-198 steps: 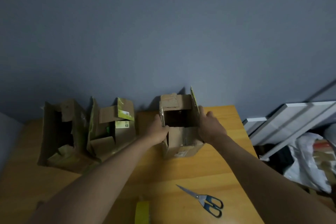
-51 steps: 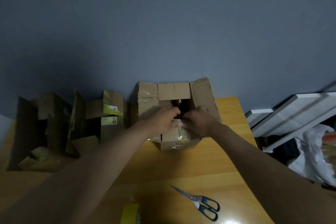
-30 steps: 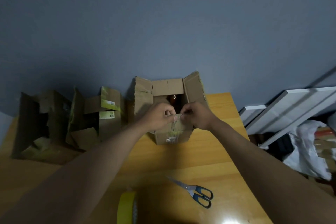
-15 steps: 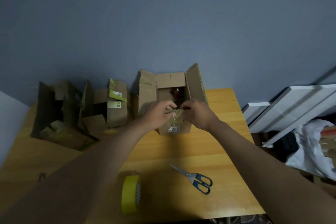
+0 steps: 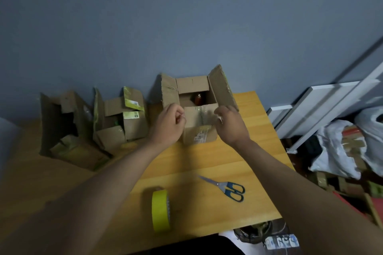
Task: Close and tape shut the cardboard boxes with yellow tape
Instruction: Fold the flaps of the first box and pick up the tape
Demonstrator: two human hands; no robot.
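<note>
Two open boxes (image 5: 87, 126) are seen at worktop (image 5: 207, 163) left. Left hand (image 5: 169, 123) fingers are curled, nothing seen held; middle box (image 5: 198, 107), flaps up, sits between hands. Right hand (image 5: 230, 124) fingers: cannot tell. Tape (image 5: 161, 211) and scissors (image 5: 226, 187) lie nearer.

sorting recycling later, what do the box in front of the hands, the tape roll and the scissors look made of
The box looks like matte brown corrugated cardboard, with ragged flap edges. The tape roll seems to be yellow paper or plastic tape; its finish is unclear. The scissors show shiny, likely steel blades and dark blue, probably plastic handles.
</note>
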